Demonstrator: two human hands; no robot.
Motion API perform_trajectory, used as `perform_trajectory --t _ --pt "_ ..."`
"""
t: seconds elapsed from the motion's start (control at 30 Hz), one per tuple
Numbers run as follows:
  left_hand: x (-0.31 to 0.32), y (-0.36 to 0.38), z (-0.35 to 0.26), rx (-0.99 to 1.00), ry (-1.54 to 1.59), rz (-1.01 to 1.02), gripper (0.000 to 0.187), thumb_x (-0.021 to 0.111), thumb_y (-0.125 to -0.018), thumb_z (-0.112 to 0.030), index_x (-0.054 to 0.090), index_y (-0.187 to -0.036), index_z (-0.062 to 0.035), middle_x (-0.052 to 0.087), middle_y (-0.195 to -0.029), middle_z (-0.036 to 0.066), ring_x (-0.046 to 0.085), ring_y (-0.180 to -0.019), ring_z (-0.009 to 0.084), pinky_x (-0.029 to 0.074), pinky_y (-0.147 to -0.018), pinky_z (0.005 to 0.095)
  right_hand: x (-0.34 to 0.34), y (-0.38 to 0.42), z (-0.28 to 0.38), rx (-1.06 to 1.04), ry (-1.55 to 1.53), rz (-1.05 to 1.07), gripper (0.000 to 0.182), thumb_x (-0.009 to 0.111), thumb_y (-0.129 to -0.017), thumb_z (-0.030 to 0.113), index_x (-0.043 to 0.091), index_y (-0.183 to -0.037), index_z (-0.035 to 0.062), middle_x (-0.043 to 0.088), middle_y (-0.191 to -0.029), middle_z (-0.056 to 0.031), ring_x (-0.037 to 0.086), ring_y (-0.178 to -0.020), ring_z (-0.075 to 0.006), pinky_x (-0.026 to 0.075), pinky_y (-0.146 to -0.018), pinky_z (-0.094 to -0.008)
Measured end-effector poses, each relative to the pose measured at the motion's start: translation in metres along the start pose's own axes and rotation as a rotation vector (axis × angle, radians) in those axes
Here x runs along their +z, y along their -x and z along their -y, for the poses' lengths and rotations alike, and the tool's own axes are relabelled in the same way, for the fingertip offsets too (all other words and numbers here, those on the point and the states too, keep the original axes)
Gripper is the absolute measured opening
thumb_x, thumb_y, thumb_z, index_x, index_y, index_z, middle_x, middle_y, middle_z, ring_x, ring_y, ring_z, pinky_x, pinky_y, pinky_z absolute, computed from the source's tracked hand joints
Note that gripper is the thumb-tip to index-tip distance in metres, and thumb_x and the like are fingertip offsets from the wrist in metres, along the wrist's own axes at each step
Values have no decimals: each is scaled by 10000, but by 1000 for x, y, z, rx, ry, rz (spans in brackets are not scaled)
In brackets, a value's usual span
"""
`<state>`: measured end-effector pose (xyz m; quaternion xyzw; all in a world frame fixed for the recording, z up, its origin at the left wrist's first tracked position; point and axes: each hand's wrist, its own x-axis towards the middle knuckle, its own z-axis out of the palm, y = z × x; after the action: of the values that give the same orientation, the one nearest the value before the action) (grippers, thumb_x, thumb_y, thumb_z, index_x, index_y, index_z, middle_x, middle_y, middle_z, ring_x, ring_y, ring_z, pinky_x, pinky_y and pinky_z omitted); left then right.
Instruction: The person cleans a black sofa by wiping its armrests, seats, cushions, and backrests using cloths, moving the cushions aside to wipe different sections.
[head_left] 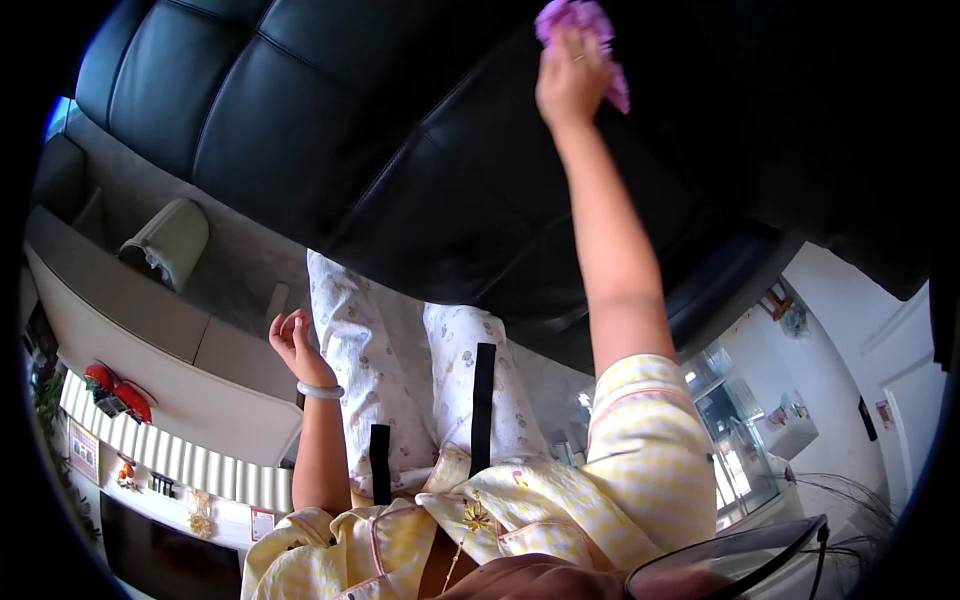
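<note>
My right hand [573,88] is stretched far forward, its fingers closed over a crumpled purple cloth [572,14]. The cloth lies against the black padded leather sofa [440,150], and a corner of it sticks out beside my wrist. Seams divide the sofa's surface into large panels. My left hand [294,345], with a pale bangle [320,391] at the wrist, hangs in the air beside my leg. Its fingers are loosely bent and apart, with nothing in them.
A light-coloured bin [172,243] stands on the floor at left, near a long low cabinet [120,290]. Red ornaments [118,392] and a dark screen [165,545] are further left. At right are a white door [915,390] and a glass-fronted cabinet [735,440].
</note>
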<state>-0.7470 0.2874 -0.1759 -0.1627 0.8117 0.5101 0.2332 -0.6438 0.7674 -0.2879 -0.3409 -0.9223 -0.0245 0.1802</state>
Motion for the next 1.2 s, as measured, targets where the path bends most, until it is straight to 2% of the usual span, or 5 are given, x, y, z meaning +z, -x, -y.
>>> perform_trajectory --t 0.33,0.47,0.67,0.77,1.2 --pt "2 9 -27 139 -46 114 297 512 -906 -101 409 -1170 -16 581 -1024 115 581 -928 195 446 -887 313 -86 245 327 -38 -1233 853 257 547 -817 168 657 -1046 128 636 -1061 -114 592 -947 -298 424 -880 -427" --pt "5 10 -44 186 -82 117 260 478 -901 -33 409 -1150 -8 581 -1002 112 564 -917 186 446 -884 313 -154 186 267 1261 -2129 715 193 540 -897 104 632 -1053 38 648 -903 -66 620 -843 -134 501 -732 -277" --pt "14 17 -41 190 -82 253 291 488 -890 -7 393 -1165 -24 574 -1005 98 553 -932 182 438 -894 311 -175 137 -6 1049 -1431 -243 622 556 -881 252 288 -1382 -1 462 -1287 -141 499 -1147 -231 396 -982 -354" --pt "15 15 -39 176 -81 298 292 481 -889 4 392 -1166 -22 571 -1008 100 553 -929 187 438 -897 320 -124 196 -125 511 -267 245 475 490 -904 345 441 -1348 185 279 -1466 -131 343 -1293 -308 230 -1070 -448" --pt "4 -7 -61 139 -178 327 286 500 -877 10 415 -1148 -24 574 -975 90 548 -898 161 445 -871 299 -76 164 120 494 -317 40 362 512 -834 64 559 -1193 56 573 -1149 -183 509 -1064 -374 359 -907 -491"
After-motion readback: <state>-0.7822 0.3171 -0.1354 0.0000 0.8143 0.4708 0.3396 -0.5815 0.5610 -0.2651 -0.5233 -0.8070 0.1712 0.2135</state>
